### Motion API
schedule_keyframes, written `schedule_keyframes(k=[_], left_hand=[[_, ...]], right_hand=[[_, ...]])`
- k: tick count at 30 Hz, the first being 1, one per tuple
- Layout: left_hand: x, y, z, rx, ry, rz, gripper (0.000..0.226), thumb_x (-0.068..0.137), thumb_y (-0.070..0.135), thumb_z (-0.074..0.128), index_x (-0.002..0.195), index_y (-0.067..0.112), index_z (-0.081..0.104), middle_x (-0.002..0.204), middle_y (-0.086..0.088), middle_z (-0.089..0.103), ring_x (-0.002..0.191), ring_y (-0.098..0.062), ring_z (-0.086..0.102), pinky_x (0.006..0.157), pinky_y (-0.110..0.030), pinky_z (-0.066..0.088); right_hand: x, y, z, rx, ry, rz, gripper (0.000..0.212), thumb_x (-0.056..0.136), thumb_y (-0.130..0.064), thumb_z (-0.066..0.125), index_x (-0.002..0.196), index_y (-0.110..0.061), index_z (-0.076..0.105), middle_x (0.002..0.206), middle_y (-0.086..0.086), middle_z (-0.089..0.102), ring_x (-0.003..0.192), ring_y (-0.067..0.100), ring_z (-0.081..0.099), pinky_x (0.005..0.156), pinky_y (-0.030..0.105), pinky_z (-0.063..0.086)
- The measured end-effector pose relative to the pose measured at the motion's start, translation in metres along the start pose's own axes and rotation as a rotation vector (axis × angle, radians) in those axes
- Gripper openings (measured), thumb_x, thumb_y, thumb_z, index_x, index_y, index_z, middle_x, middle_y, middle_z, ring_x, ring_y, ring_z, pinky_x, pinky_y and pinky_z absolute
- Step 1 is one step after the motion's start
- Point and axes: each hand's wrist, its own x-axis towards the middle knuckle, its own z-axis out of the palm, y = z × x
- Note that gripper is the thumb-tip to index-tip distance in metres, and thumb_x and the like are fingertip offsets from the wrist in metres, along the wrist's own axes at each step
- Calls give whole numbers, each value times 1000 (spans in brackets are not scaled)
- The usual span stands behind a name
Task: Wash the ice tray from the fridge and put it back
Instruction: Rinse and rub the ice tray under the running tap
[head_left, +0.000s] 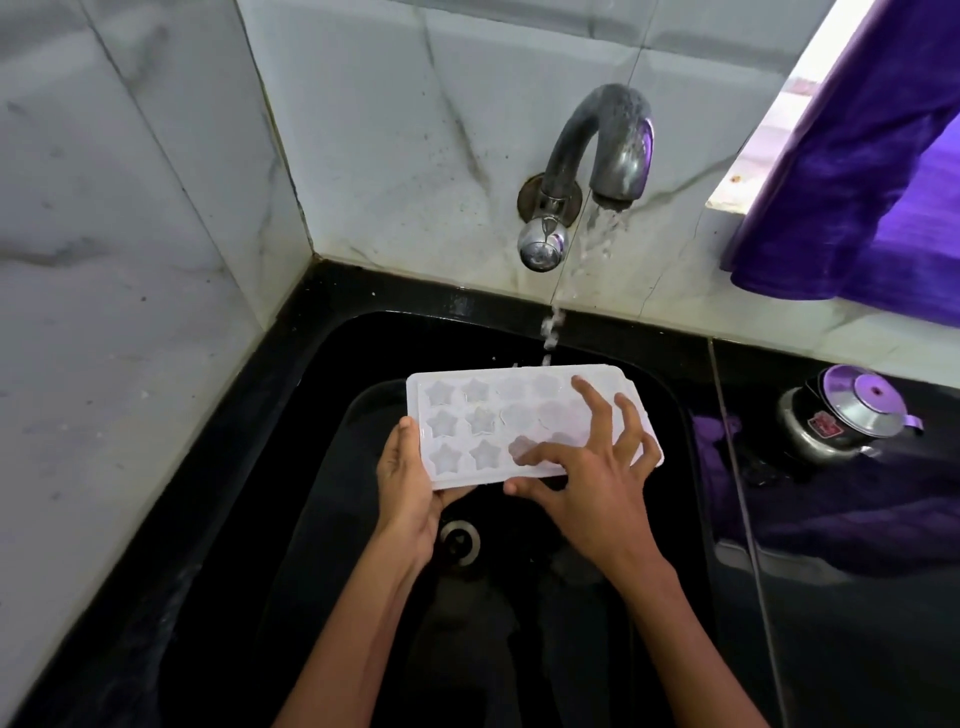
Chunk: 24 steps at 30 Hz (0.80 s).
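The marble-patterned wall tiles (130, 260) form a corner behind and to the left of the work area. A black countertop (857, 623) runs along the base of the tiles and surrounds a black sink (311, 441). A purple cloth (857, 182) hangs at the upper right, in front of a bright opening.

A curved metal tap (602, 145) projects from the rear wall above the sink. Water (553, 322) runs from its spout and falls toward the far edge of the ice tray.

The ice tray (467, 421) is white plastic with star-shaped cells. It is held above the sink basin, roughly level, directly over the drain (460, 540) area and just below the water stream.

The left hand (410, 483) grips the tray's near-left corner, palm under the tray and thumb up along its left edge. The right hand (587, 467) lies over the right half of the tray with fingers spread and bent, fingertips on the cells and thumb at the near edge; whether it pinches the tray cannot be told.

A small metal pressure cooker (841, 415) with a lid stands on the countertop to the right of the sink, well apart from the tray.
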Motion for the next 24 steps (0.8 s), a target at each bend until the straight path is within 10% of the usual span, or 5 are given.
schedule_keyframes(k=[15,20,24], left_hand=[[14,-4,3,34,-48,14,34,100,40,37,112,19,61,99,-5,75,88,-23,72,63,-38,60],[16,-10,4,46,-53,-4,33,99,41,39,112,19,61,99,-4,75,87,-22,72,58,-35,58],[16,-13,8,71,-94,-2,33,98,42,40,108,21,63,98,-5,75,88,-24,72,64,-40,60]], right_hand=[[2,6,-1,-52,-24,-56,36,76,-66,53,106,-50,64,160,-4,-1,142,27,-18,105,39,-15],[3,10,-8,17,37,-24,31,57,-62,75,80,-41,74,157,-8,17,144,25,-6,107,40,-3],[10,9,-18,131,23,-8,49,50,-84,58,68,-40,67,151,-16,29,146,13,-3,112,45,-4]])
